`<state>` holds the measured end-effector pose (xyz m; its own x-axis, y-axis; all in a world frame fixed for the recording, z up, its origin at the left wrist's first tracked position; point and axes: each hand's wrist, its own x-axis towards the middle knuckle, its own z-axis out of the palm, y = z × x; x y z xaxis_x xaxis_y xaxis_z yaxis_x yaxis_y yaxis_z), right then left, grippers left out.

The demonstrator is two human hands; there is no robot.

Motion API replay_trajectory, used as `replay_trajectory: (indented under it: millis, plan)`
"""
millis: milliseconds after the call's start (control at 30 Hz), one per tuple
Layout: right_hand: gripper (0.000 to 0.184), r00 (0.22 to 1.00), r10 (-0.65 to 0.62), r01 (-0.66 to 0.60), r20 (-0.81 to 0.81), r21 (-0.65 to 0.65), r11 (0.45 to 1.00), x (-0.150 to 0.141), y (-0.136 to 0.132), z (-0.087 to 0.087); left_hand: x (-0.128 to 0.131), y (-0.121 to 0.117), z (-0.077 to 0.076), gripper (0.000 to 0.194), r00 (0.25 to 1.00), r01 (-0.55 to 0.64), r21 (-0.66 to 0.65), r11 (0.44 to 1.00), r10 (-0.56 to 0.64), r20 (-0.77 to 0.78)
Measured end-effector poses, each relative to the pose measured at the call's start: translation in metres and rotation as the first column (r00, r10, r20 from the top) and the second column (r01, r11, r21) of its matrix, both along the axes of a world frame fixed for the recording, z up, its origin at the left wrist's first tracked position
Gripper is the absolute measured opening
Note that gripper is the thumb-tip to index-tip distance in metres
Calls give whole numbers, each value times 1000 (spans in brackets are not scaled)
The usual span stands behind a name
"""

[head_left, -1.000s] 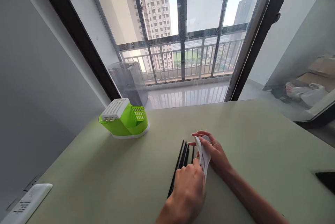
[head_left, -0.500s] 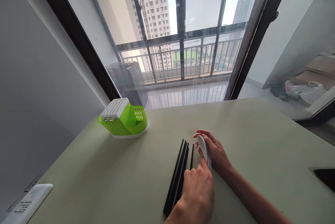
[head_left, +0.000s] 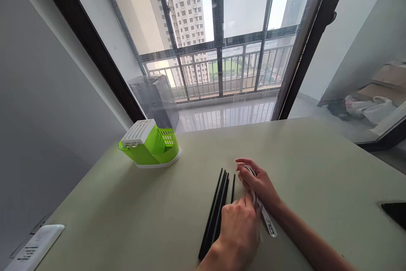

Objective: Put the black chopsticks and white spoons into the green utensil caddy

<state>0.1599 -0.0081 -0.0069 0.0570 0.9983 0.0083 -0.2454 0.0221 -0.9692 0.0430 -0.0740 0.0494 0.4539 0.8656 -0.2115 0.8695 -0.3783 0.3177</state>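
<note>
My right hand (head_left: 258, 183) lies on the pale green table (head_left: 127, 220), fingers curled over the bowls of the white spoons (head_left: 268, 222). Their handles stick out toward me, low over the table. My left hand (head_left: 239, 231) is closed just in front of it, thumb and fingers pinched at the spoon handles, knuckles beside several black chopsticks (head_left: 217, 207). The chopsticks lie in a bundle on the table just left of both hands, tips pointing away from me.
A green cutlery holder (head_left: 149, 146) with a white slotted lid stands at the table's far left. A white power strip (head_left: 31, 250) lies at the near left corner. A dark flat object (head_left: 395, 209) sits at the right edge. Behind the table is a large window.
The spoons have tipped from standing on edge to lying low, handles now pointing toward me and right. My left hand has shifted right, uncovering more of the chopsticks.
</note>
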Motion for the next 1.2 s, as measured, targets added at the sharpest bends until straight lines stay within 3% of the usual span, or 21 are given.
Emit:
replay_trajectory:
  millis: [100,200,367,467,667,1200]
  plan:
    - [42,1000,-3,3,9,12,1000,-1,1,0,-18,4,-7,36,995,31,189,982,-48,84]
    - [41,999,10,-11,35,20,1000,-1,1,1,-43,10,-12,50,990,89,300,950,-117,77]
    - [39,992,35,-41,118,45,998,-3,0,-1,-82,14,-19,62,972,224,306,925,-235,-1]
    - [34,974,41,-57,222,66,996,-4,0,-6,-94,11,-26,64,971,231,295,927,-238,-13]
    - [28,899,0,-79,439,163,983,-5,-2,-13,-100,3,-42,61,986,163,332,929,-168,-14]
    - [30,821,48,-284,569,333,899,-8,-5,-14,-101,-18,-55,66,994,108,413,904,-106,-27]
